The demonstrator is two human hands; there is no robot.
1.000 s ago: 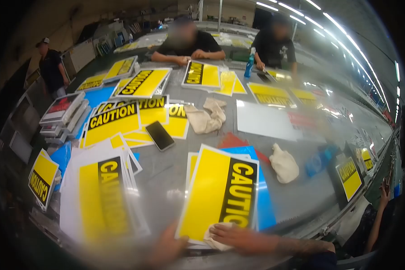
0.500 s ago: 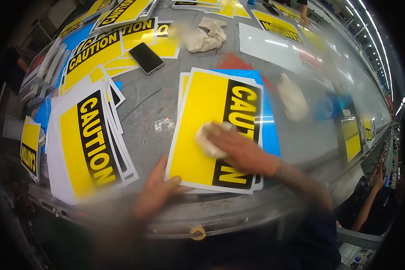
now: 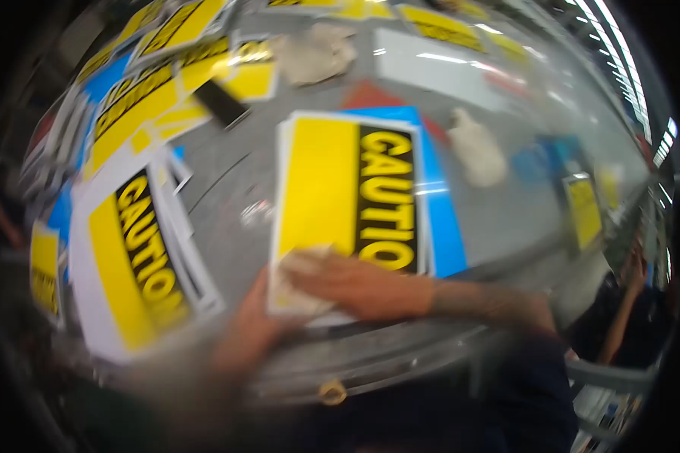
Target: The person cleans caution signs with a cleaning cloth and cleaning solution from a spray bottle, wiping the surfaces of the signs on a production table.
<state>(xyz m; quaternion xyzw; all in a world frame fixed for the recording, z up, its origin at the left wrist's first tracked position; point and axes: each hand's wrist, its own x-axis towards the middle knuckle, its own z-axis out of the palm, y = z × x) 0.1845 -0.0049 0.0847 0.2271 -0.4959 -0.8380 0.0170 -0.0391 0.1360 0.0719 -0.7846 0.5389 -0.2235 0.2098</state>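
A yellow and black caution sign [image 3: 317, 181] lies on top of a small stack in front of me, over a blue sheet [image 3: 444, 219]. My right hand [image 3: 363, 287] presses a pale cloth [image 3: 298, 283] onto the sign's lower left corner, its fingers closed on the cloth. Beside that same corner, my left hand [image 3: 253, 325] grips the sign's edge; its fingertips are partly hidden and blurred. The right forearm covers the sign's lower right part.
Another stack of caution signs [image 3: 106, 249] lies to the left, with more signs behind it. A dark phone [image 3: 221, 104], a crumpled cloth [image 3: 317, 57], a white sheet [image 3: 423, 72] and another cloth [image 3: 477, 155] rest on the grey table. A person's arm [image 3: 619, 325] shows at far right.
My right hand has slid the cloth from the sign's middle down and left to the lower corner near my left hand. The sign appears slightly turned, more upright, and the view has shifted and blurred.
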